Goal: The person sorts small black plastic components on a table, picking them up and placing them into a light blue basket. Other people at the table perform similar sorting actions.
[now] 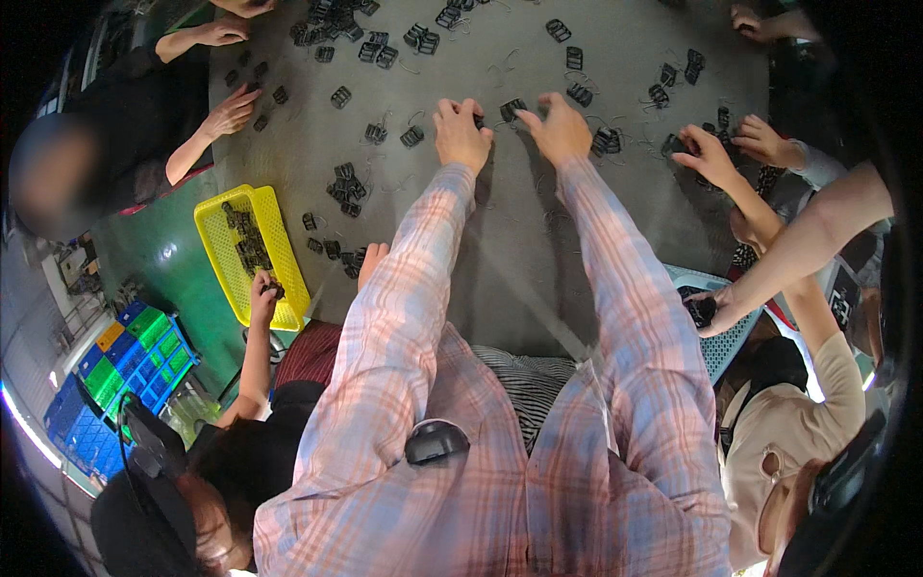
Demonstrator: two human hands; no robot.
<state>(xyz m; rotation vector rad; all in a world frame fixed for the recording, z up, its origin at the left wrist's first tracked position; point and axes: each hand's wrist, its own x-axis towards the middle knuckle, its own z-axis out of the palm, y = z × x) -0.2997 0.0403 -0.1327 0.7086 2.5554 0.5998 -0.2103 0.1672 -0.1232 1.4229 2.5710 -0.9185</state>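
Observation:
Both my arms, in plaid sleeves, stretch over a grey table point(519, 279) scattered with small black slotted plastic pieces that look like buckles. My left hand point(462, 135) is curled over a black buckle-like piece point(479, 121), mostly hidden by its fingers. To its right, my right hand point(561, 131) has thumb and forefinger apart, with nothing visible between them. The thumb tip is beside or touching another black piece point(512, 110); contact is hard to make out. More pieces lie near it, one above the right hand point(579, 93) and a cluster by its wrist point(606, 141).
A yellow basket point(211, 252) with black pieces stands at the left edge, a light blue basket point(733, 348) at the right. Co-workers' hands point(229, 113) work on both sides; one forearm point(817, 240) reaches in from the right. Black piles point(332, 21) lie at the far side.

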